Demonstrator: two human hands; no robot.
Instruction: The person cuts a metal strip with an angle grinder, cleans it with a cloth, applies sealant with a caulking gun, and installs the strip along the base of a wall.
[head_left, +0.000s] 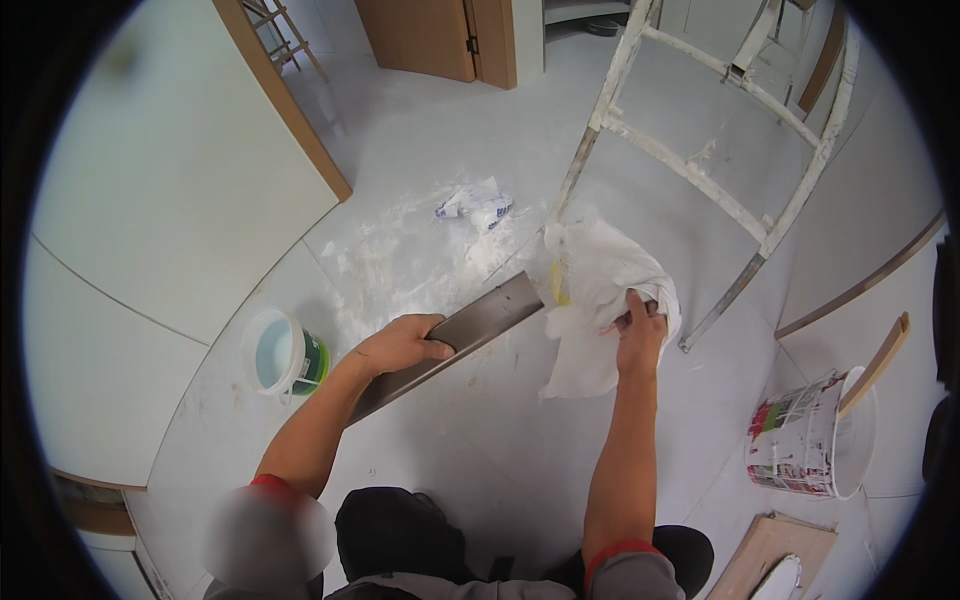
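Two things are held: the left hand point(405, 345) is wrapped round a grey metal trough point(490, 310), its thumb on the near side, and the right hand point(640, 325) has its fingers drawn in on the right part of a crumpled white sheet point(600, 270). The trough slants from beneath the left hand toward the sheet, its far end just beside it. The sheet spreads leftward and forward of the right hand; whether it is cloth or plastic I cannot tell. A white and green bucket point(314, 362) stands left of the left hand. Ahead of and between both hands, a crumpled printed bag point(480, 205) lies on the white-smeared floor point(430, 120). Beyond the right hand rises a spattered ladder point(690, 177); to its right stands a stained bucket point(790, 440) with a wooden stick point(880, 360).
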